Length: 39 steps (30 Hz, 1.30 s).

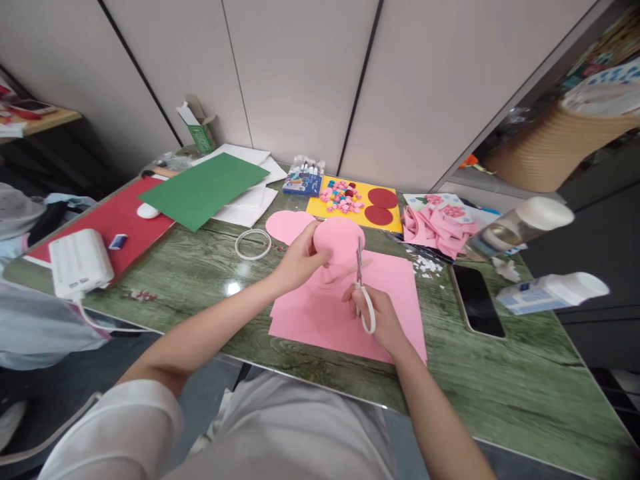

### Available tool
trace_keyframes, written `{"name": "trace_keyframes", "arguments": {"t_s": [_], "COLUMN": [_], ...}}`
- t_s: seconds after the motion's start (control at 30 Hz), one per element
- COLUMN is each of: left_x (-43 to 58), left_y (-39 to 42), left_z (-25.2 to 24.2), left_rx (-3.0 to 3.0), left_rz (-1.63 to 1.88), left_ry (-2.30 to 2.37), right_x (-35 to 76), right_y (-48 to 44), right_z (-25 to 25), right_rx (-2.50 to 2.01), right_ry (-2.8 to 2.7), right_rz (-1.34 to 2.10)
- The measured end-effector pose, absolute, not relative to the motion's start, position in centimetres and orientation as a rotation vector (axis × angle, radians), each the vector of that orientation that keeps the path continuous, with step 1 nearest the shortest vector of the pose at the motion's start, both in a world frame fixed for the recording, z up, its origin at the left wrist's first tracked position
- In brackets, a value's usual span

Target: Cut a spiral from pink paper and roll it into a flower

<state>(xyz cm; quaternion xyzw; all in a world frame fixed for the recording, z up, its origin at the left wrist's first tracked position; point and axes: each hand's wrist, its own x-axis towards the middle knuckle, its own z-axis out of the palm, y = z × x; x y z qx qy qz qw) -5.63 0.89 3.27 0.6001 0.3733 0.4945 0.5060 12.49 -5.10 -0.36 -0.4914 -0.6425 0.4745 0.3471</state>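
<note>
Left hand (pixel 300 257) grips pink disc (pixel 340 239); right hand (pixel 375 317) grips scissors (pixel 361 283); tape ring (pixel 253 243), phone (pixel 477 300) nearby.

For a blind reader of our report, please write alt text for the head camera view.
A person's left hand holds a round pink paper piece while the right hand cuts it with white-handled scissors, above pink paper sheets on a green table. Green paper, a tape ring and a phone lie around.

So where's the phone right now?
The phone lies face up on the green table, right of the pink paper sheets, just left of a white bottle lying on its side.
</note>
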Motion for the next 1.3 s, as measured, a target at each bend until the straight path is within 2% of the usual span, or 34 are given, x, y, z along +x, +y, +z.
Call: {"name": "trace_keyframes", "arguments": {"t_s": [0.43, 0.9, 1.3], "left_x": [-5.93, -5.66, -5.76], "left_y": [1.30, 0.43, 0.70], "left_z": [3.50, 3.55, 3.66], "left_rx": [1.399, 1.523, 1.505], "left_rz": [1.264, 1.120, 1.146], "left_ry": [0.882, 0.915, 0.918], "right_x": [12.50, 12.65, 12.58], "right_y": [-5.09, -5.13, -5.10], "right_z": [-0.36, -0.57, -0.45], "right_rx": [-1.268, -1.270, -1.280], "right_ry": [-1.714, -1.698, -1.693], "right_rz": [1.225, 1.198, 1.218]}}
